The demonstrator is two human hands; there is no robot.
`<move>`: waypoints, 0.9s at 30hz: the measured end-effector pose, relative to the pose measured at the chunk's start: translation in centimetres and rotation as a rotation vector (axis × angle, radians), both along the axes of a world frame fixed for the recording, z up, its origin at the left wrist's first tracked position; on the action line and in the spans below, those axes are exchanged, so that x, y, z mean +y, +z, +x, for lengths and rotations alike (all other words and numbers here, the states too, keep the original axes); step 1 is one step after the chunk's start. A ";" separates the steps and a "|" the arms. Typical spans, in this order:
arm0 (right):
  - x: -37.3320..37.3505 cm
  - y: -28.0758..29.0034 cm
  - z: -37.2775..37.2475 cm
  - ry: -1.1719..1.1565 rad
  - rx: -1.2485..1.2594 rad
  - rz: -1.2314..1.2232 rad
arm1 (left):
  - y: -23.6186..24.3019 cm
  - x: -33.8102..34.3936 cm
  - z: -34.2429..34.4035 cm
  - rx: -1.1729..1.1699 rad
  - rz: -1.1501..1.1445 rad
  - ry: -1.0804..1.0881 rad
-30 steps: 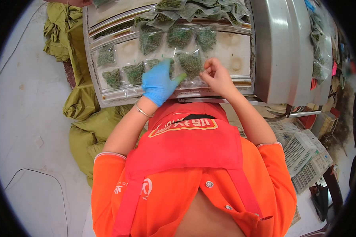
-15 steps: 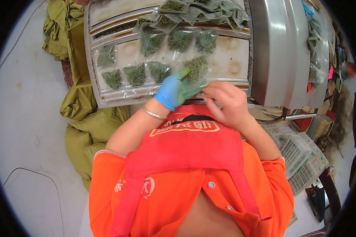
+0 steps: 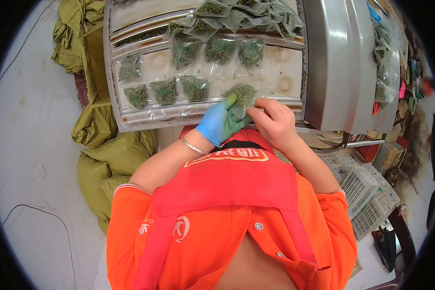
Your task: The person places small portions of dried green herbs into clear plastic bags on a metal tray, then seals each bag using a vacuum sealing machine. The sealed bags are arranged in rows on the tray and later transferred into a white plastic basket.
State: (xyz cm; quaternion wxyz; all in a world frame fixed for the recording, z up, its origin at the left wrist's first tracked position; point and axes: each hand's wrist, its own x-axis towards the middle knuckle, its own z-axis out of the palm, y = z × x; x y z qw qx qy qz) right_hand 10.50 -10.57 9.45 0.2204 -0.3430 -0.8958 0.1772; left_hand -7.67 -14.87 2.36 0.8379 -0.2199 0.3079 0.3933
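A clear plastic bag of small green grains (image 3: 242, 93) is held over the near edge of the machine's white top. My left hand (image 3: 218, 121), in a blue glove with green-stained fingers, grips the bag's near left side, thumb up along it. My bare right hand (image 3: 276, 123) has its fingertips closed together at the bag's near right edge; part of that edge is hidden by the fingers. Several similar filled bags, such as this one (image 3: 195, 88), lie in two rows to the left and beyond.
More filled bags (image 3: 237, 17) are heaped at the far side of the white top (image 3: 154, 63). A rounded steel housing (image 3: 331, 63) stands to the right. Olive-green cloth (image 3: 99, 169) lies at left, and white plastic crates (image 3: 367, 188) are stacked at lower right.
The bag between my hands has come down toward my body and looks more bunched. My left hand has shifted slightly nearer and right; my right hand stays at the bag's edge.
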 end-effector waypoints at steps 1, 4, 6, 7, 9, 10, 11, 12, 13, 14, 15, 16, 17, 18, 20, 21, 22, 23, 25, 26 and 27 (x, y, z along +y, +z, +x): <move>0.3 -0.5 -0.1 0.013 0.018 0.015 | -0.2 0.0 0.0 0.000 -0.020 -0.005; 0.2 -0.8 -0.7 0.031 0.041 0.014 | -0.1 0.0 -0.7 -0.022 -0.011 -0.003; 0.0 -0.4 -0.8 -0.029 0.110 -0.050 | 0.5 0.4 -1.2 0.048 0.002 -0.059; 0.1 0.4 -0.9 -0.088 0.177 -0.107 | 0.9 0.6 -1.4 0.131 0.000 -0.114; 0.1 0.2 0.1 -0.317 0.181 -0.333 | 1.6 0.9 -1.9 0.235 0.019 -0.189; 0.4 0.0 0.4 -0.417 0.222 -0.638 | 1.9 1.0 -2.2 0.253 0.045 -0.217; 1.0 -0.4 0.4 -0.514 0.261 -0.943 | 2.0 1.0 -2.6 0.271 0.070 -0.245; 1.6 -0.7 0.6 -0.608 0.299 -1.251 | 2.0 0.9 -3.2 0.307 0.182 -0.321; 2.2 -1.0 1.1 -0.543 0.280 -1.545 | 1.9 0.9 -4.0 0.346 0.294 -0.395; 2.6 -1.2 1.1 -0.495 0.299 -1.556 | 1.9 1.1 -4.7 0.383 0.406 -0.469; 2.9 -1.2 1.0 -0.446 0.317 -1.566 | 2.0 1.5 -5.4 0.562 0.535 -0.580; 3.2 -1.2 0.9 -0.397 0.337 -1.577 | 2.5 2.3 -6.0 0.742 0.663 -0.693; 3.7 -0.7 0.0 -0.401 0.270 -1.532 | 2.7 2.8 -6.4 0.923 0.790 -0.805; 3.9 -2.2 -0.3 -0.353 0.189 -1.376 | 2.5 2.9 -6.4 1.195 0.874 -0.928; 3.8 -5.9 -0.9 -0.269 0.028 -1.052 | 2.1 3.4 -5.9 1.748 1.035 -1.154; 3.7 -6.9 -1.3 -0.293 -0.053 -0.894 | 1.2 3.4 -5.1 1.896 1.005 -1.258; 3.7 -7.4 -1.7 -0.292 -0.110 -0.837 | 0.9 3.4 -4.8 1.916 0.983 -1.307; 3.8 -7.8 -2.1 -0.293 -0.167 -0.778 | 0.6 3.4 -4.5 1.936 0.963 -1.356; 3.5 -8.4 -2.0 -0.272 -0.242 -0.616 | 0.5 3.2 -4.2 2.042 0.954 -1.368; 3.1 -8.5 -1.8 -0.250 -0.260 -0.512 | 0.7 2.8 -4.1 2.130 0.965 -1.328; 2.7 -8.5 -1.6 -0.230 -0.278 -0.408 | 0.8 2.6 -4.0 2.215 0.976 -1.285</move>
